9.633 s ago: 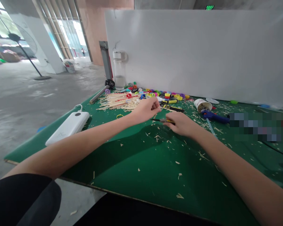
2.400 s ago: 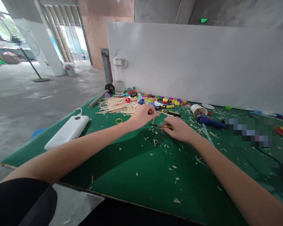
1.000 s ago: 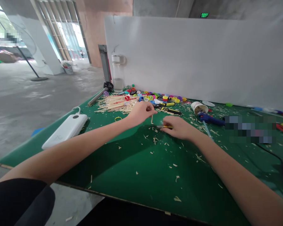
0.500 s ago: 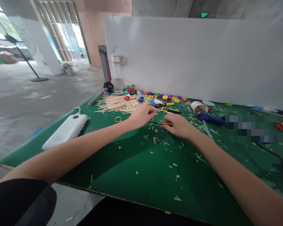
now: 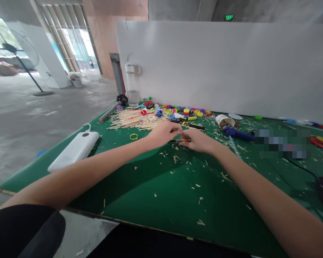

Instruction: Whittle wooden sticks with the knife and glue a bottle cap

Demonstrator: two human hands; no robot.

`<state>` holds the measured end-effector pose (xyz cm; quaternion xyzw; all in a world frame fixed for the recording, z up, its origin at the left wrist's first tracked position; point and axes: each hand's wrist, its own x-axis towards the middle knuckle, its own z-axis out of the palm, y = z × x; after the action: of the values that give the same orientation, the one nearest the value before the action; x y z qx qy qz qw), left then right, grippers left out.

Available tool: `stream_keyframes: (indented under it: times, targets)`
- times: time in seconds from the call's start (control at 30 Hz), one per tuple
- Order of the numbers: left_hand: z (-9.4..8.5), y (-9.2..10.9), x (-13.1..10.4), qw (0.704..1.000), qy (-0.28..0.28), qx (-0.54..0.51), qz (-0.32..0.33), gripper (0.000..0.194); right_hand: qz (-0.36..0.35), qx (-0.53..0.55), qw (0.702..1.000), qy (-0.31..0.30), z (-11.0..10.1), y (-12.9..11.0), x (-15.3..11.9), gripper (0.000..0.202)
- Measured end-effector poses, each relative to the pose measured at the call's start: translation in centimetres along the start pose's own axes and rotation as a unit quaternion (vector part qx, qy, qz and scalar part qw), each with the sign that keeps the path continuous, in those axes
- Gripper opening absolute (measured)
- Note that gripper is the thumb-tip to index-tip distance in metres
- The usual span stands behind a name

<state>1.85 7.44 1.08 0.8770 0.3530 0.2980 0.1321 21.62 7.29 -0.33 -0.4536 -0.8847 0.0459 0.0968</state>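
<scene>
Over the middle of the green table point(image 5: 164, 190), my left hand point(image 5: 165, 133) and my right hand point(image 5: 197, 139) meet at the fingertips. The fingers of my right hand are wrapped round a small cutting tool point(image 5: 187, 140) with a yellow and black handle, its dark tip pointing left under my left hand. My left fingers are pinched together; what lies between them is too small to name. Wood shavings point(image 5: 175, 157) are scattered below both hands. Just behind them is a pile of thin wooden sticks point(image 5: 129, 118), beside yellow and black tools point(image 5: 193, 125).
A white power bank point(image 5: 74, 150) and a yellow ring point(image 5: 134, 136) are at the left. Coloured caps point(image 5: 186, 112) and a clear bottle point(image 5: 132, 86) stand along the white board point(image 5: 218, 68). To the right are a tipped paper cup point(image 5: 224, 122) and a blue glue gun point(image 5: 240, 134).
My right hand has moved left with the tool, closing the gap to my left hand so that the fingertips now meet. The whole view has shifted slightly.
</scene>
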Motion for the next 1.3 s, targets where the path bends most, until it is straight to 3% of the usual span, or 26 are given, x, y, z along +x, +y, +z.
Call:
stream_keyframes:
  times: [0.33,0.5,0.67,0.9,1.1,1.3]
  targets:
    - [-0.3,-1.7,0.3,0.994,0.036,-0.062,-0.082,0.011,-0.060,-0.024,0.996,0.055,0.5,-0.5,-1.6,0.018]
    - [0.2,-2.3,0.3,0.986,0.041,-0.120,-0.106,0.012,-0.052,-0.032,0.995,0.073,0.1,-0.7,-1.9,0.018]
    - [0.3,-2.3,0.3,0.986,0.046,-0.113,-0.117,0.015,-0.051,-0.041,0.995,0.072,0.2,-0.4,-2.0,0.021]
    - [0.1,-1.2,0.3,0.992,0.037,-0.070,-0.097,0.021,-0.056,-0.044,0.996,0.060,0.4,-0.2,-1.3,0.027]
    - [-0.2,-1.7,0.6,0.991,-0.002,-0.111,-0.078,0.019,-0.046,-0.026,0.998,0.025,-0.2,-0.3,-0.6,0.028]
    - [-0.7,-1.3,0.7,0.998,-0.025,-0.065,-0.009,0.019,-0.021,-0.007,1.000,0.007,-0.2,-0.3,-0.2,0.027]
